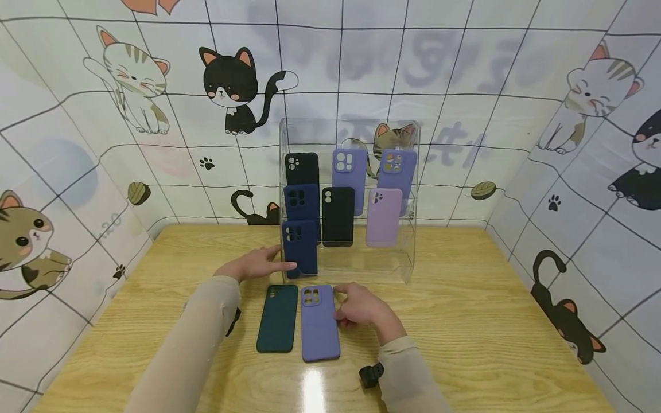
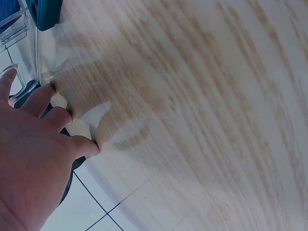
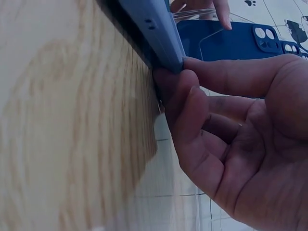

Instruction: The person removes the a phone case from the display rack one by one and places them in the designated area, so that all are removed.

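Apparently picking up the purple case (image 1: 321, 331) pinched in the right hand (image 1: 364, 307), resting the left hand (image 1: 255, 264) loose at the left edge of the rack (image 1: 364, 268), probably needing a lift next.

we find ourselves in what looks like a small staged set, closed in at the back and on both sides by a pale, gridded backdrop (image 1: 320, 74) printed with cartoon cats (image 1: 229, 80) and faint lettering (image 1: 428, 60). a wood-grain table (image 1: 454, 310) and a clear rack (image 1: 361, 263) of phone cases (image 1: 338, 218) give us a shop-display look, but whether this is inside a shop or a home we cannot tell.
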Motion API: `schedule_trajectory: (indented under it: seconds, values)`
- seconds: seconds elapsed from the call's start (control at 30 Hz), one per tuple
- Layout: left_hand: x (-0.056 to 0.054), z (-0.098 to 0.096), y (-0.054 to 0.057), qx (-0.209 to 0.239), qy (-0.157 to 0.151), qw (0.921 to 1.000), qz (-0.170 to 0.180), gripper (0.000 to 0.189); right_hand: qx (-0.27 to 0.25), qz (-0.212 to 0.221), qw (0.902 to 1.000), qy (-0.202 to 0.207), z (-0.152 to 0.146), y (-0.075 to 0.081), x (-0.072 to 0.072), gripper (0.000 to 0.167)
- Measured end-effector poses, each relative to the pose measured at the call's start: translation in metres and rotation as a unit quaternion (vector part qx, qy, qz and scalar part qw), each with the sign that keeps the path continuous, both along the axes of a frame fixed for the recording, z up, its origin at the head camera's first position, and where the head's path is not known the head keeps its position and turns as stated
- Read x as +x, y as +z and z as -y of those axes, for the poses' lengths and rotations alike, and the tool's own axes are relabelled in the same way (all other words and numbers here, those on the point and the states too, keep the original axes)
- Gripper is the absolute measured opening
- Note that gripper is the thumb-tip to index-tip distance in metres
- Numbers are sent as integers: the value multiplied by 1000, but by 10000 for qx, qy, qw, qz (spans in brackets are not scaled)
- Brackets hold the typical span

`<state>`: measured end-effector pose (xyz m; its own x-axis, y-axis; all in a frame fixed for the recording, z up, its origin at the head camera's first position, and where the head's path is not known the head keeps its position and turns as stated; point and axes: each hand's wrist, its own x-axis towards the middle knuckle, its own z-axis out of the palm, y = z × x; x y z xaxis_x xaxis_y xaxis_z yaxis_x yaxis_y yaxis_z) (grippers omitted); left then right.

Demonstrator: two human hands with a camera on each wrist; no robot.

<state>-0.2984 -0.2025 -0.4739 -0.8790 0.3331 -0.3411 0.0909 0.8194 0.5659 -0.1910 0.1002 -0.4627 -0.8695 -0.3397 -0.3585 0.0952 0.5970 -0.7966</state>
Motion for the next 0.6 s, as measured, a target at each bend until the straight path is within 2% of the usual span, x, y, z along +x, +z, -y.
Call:
schedule_trajectory:
  seconds: [0.17,0.6]
  values:
    - [-1,1,0,-37,-15,10000,-4,114,168,-100,9997,-144,3,0,0,62]
    - [0,0,1,-82,-17,10000,-47,114,264,-227,9989,-311,10,-3,-2,59]
